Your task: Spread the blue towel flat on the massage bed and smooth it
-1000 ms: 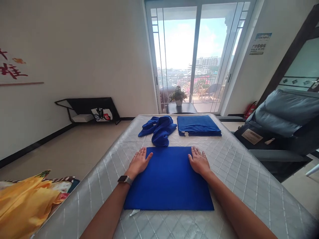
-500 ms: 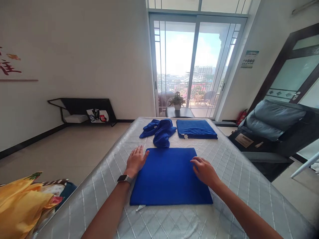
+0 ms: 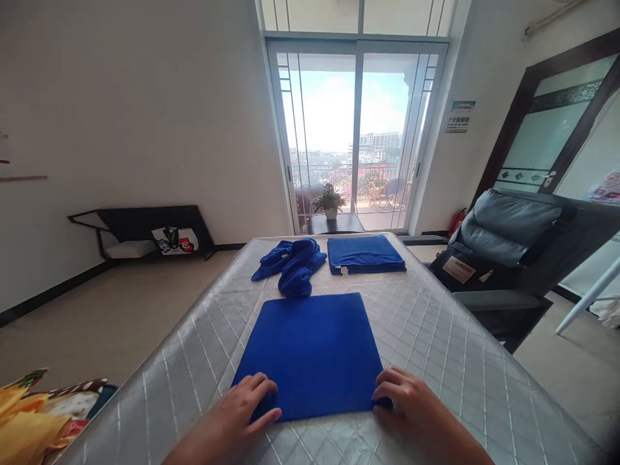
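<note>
Folded blue cloth [image 3: 314,355], flat on quilted mattress [image 3: 426,342]; near-right corner pinched in right hand [image 3: 409,402], left hand [image 3: 242,403] at near-left corner, pinch not discernible; best handled with corners level, layers together

A plain, deep-blue folded cloth [image 3: 314,352] lies toward the near edge of a silver-grey mattress [image 3: 431,342] quilted in diamonds. Toward the far edge are a crumpled cloth [image 3: 296,268], equally solid blue, and a blue folded stack [image 3: 365,253] with a white tag [image 3: 344,271]. Beside the near left corner, fabric [image 3: 29,433] shows golden yellow.
</note>
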The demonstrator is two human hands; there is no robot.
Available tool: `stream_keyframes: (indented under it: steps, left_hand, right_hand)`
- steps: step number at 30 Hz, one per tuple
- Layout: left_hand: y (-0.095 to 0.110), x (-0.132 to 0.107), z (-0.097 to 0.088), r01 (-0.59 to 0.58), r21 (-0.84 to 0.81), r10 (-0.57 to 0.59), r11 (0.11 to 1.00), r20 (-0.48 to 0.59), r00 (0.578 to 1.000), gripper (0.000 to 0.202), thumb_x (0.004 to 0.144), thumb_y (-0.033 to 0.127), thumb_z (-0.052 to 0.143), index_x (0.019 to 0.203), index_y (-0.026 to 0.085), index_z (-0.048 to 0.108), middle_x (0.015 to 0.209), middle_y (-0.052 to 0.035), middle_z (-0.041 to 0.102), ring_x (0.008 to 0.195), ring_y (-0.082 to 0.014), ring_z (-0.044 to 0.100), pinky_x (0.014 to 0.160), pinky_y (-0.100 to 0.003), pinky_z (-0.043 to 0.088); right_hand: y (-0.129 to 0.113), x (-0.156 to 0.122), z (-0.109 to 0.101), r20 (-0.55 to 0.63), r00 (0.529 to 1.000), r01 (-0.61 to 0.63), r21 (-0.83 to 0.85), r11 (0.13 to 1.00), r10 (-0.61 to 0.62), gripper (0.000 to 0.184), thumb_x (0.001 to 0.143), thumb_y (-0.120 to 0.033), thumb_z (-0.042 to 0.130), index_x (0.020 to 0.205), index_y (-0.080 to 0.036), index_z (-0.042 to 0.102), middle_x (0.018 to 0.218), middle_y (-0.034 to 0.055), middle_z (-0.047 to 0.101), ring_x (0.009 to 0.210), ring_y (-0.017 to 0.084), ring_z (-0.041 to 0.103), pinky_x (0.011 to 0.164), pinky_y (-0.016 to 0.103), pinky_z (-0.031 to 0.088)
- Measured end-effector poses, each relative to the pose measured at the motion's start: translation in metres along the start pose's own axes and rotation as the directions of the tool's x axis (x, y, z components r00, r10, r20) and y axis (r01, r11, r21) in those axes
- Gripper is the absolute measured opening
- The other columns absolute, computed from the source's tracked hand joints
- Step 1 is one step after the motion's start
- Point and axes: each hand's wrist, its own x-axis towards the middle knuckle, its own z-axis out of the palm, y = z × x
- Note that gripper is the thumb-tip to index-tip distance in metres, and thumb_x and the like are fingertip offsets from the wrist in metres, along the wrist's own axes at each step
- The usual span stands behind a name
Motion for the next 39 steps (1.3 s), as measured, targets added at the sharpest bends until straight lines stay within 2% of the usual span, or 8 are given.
stream_keyframes:
  steps: [3, 7, 15, 21, 26, 31, 35, 39]
  left_hand:
    - [-0.024, -0.031, 0.032, 0.012, -0.070, -0.022, 0.997, -0.137, 0.990, 0.046, 0.090, 0.058, 0.052, 0.131, 0.040, 0.061, 0.143, -0.0035, 0.058, 0.127, -0.0295, 0.057, 0.109, -0.047, 0.048]
    - [-0.034, -0.049, 0.048, 0.075, -0.111, -0.101, 0.991, -0.253, 0.962, 0.045, 0.096, 0.051, 0.046, 0.138, 0.039, 0.057, 0.149, -0.0002, 0.053, 0.131, -0.0271, 0.057, 0.105, -0.046, 0.053]
    - [-0.035, -0.037, 0.055, 0.035, 0.044, -0.012, 0.998, -0.437, 0.899, 0.039, 0.092, 0.053, 0.056, 0.125, 0.036, 0.068, 0.129, -0.0019, 0.069, 0.113, -0.0266, 0.069, 0.095, -0.045, 0.059]
    - [-0.042, -0.038, 0.062, 0.014, 0.161, 0.065, 0.987, -0.475, 0.878, 0.044, 0.089, 0.055, 0.061, 0.126, 0.033, 0.067, 0.128, -0.0044, 0.070, 0.109, -0.0272, 0.071, 0.089, -0.042, 0.062]
    - [-0.047, -0.035, 0.066, 0.015, 0.359, 0.209, 0.933, -0.575, 0.791, 0.039, 0.097, 0.043, 0.047, 0.128, 0.029, 0.066, 0.125, -0.0059, 0.070, 0.105, -0.0250, 0.072, 0.084, -0.039, 0.064]
    - [-0.042, -0.040, 0.058, 0.055, 0.559, 0.358, 0.828, -0.601, 0.714, 0.038, 0.097, 0.021, 0.038, 0.113, 0.027, 0.072, 0.108, -0.0041, 0.076, 0.089, -0.0202, 0.075, 0.073, -0.031, 0.063]
    - [-0.034, -0.049, 0.050, 0.079, 0.621, 0.425, 0.780, -0.617, 0.663, 0.037, 0.101, 0.025, 0.036, 0.114, 0.023, 0.071, 0.100, -0.0050, 0.077, 0.082, -0.0194, 0.074, 0.069, -0.030, 0.061]
    - [-0.028, -0.061, 0.043, 0.072, 0.628, 0.450, 0.775, -0.628, 0.635, 0.033, 0.103, 0.028, 0.039, 0.117, 0.023, 0.069, 0.098, -0.0038, 0.077, 0.083, -0.0185, 0.073, 0.072, -0.029, 0.058]
  right_hand:
    - [0.006, -0.002, 0.000, 0.028, 1.000, 0.006, 0.016, 1.000, -0.007, 0.020, 0.085, -0.015, 0.066, 0.095, -0.028, 0.078, 0.102, 0.0016, 0.072, 0.093, 0.017, 0.068, 0.084, 0.027, 0.053]
    - [0.009, -0.005, 0.004, 0.022, 1.000, 0.013, -0.006, 1.000, -0.013, 0.024, 0.089, -0.014, 0.063, 0.098, -0.029, 0.078, 0.102, 0.0014, 0.072, 0.090, 0.016, 0.069, 0.077, 0.025, 0.054]
    - [0.013, -0.008, 0.019, -0.174, 0.957, 0.195, -0.216, 0.957, -0.234, 0.020, 0.095, -0.014, 0.055, 0.090, -0.024, 0.071, 0.087, 0.0012, 0.069, 0.077, 0.017, 0.066, 0.072, 0.030, 0.054]
    - [-0.002, -0.005, 0.009, -0.294, 0.920, 0.176, -0.278, 0.944, -0.258, 0.022, 0.102, -0.015, 0.040, 0.098, -0.020, 0.062, 0.091, 0.0038, 0.068, 0.067, 0.012, 0.065, 0.059, 0.022, 0.050]
    - [-0.003, -0.006, 0.009, -0.360, 0.889, 0.175, -0.307, 0.936, -0.285, 0.019, 0.104, -0.016, 0.038, 0.106, -0.021, 0.057, 0.097, 0.0043, 0.069, 0.061, 0.009, 0.064, 0.051, 0.018, 0.046]
    - [0.001, -0.007, 0.008, -0.388, 0.875, 0.186, -0.280, 0.942, -0.288, 0.018, 0.104, -0.016, 0.042, 0.107, -0.022, 0.058, 0.090, 0.0030, 0.070, 0.065, 0.012, 0.067, 0.057, 0.021, 0.051]
    - [0.003, -0.011, 0.006, -0.396, 0.868, 0.212, -0.249, 0.945, -0.299, 0.018, 0.103, -0.020, 0.045, 0.107, -0.022, 0.062, 0.093, 0.0047, 0.071, 0.075, 0.014, 0.070, 0.063, 0.023, 0.057]
    - [0.007, -0.021, 0.007, -0.463, 0.819, 0.242, -0.256, 0.936, -0.339, 0.022, 0.102, -0.024, 0.050, 0.118, -0.024, 0.064, 0.106, 0.0059, 0.073, 0.091, 0.017, 0.073, 0.077, 0.026, 0.062]
